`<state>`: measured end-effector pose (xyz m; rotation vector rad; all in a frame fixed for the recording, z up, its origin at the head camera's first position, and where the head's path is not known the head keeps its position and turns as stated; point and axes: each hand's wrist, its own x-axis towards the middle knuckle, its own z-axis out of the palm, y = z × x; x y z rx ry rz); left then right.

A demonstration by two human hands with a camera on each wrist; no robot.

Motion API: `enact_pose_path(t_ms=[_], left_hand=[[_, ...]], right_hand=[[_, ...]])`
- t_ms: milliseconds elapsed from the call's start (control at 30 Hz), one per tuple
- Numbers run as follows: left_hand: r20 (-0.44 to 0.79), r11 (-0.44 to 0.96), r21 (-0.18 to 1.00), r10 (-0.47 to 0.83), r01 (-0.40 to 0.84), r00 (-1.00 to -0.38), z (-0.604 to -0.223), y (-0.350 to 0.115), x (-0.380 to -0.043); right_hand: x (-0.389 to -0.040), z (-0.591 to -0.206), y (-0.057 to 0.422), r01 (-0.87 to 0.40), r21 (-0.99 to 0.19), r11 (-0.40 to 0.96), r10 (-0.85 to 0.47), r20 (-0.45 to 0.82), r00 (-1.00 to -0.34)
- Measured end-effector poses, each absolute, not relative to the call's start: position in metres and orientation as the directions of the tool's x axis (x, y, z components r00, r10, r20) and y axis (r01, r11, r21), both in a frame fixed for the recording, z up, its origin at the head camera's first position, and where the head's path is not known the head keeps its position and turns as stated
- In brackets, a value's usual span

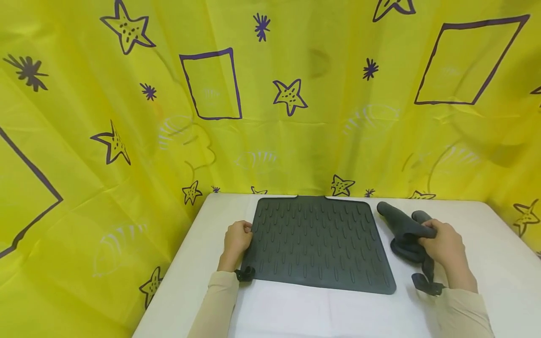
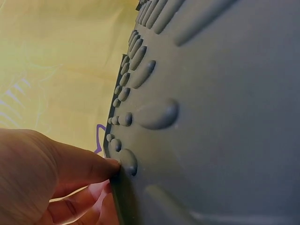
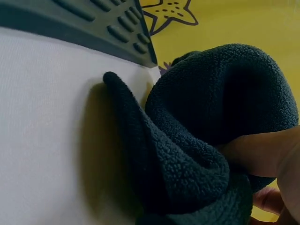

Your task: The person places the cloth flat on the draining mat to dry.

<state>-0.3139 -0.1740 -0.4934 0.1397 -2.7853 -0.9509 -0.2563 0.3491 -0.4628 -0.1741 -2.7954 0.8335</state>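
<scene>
A dark grey ridged rubber mat point(image 1: 317, 244) lies on the white table, a short lip at its far edge. My left hand point(image 1: 238, 238) pinches its left edge. In the left wrist view the thumb of my left hand point(image 2: 61, 173) presses on the mat's ridged face point(image 2: 225, 117), with the fingers behind the edge. Right of the mat, my right hand point(image 1: 445, 244) grips a bunched dark grey cloth point(image 1: 401, 227). Close up, the cloth point(image 3: 183, 168) looks fleecy and folded, and the right thumb point(image 3: 262, 152) sinks into a fold; the other fingers are partly hidden.
A yellow curtain point(image 1: 321, 141) with drawn stars and frames hangs behind and to the left of the table. White tabletop point(image 1: 296, 310) shows in front of the mat. Black straps point(image 1: 245, 274) sit at both wrists.
</scene>
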Motion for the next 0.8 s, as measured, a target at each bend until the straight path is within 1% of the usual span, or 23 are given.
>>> enact_pose_path(t_ms=[233, 467, 667, 800], left_hand=[[0.151, 0.794, 0.608, -0.144, -0.023, -0.978, -0.495, -0.174, -0.315], [0.154, 0.791, 0.611, -0.148, -0.023, -0.977, -0.497, -0.172, -0.316], [0.159, 0.787, 0.617, -0.141, -0.013, -0.977, -0.497, -0.173, -0.313], [0.164, 0.788, 0.615, -0.142, -0.011, -0.976, -0.495, -0.174, -0.312]], right_hand=[[-0.255, -0.458, 0.343, 0.026, -0.562, 0.826, 0.188, 0.233, -0.954], [-0.252, -0.444, 0.331, -0.003, -0.59, 0.807, 0.208, 0.29, -0.934], [-0.252, -0.435, 0.317, -0.056, -0.608, 0.792, 0.224, 0.376, -0.899], [-0.252, -0.431, 0.309, -0.079, -0.621, 0.78, 0.222, 0.393, -0.893]])
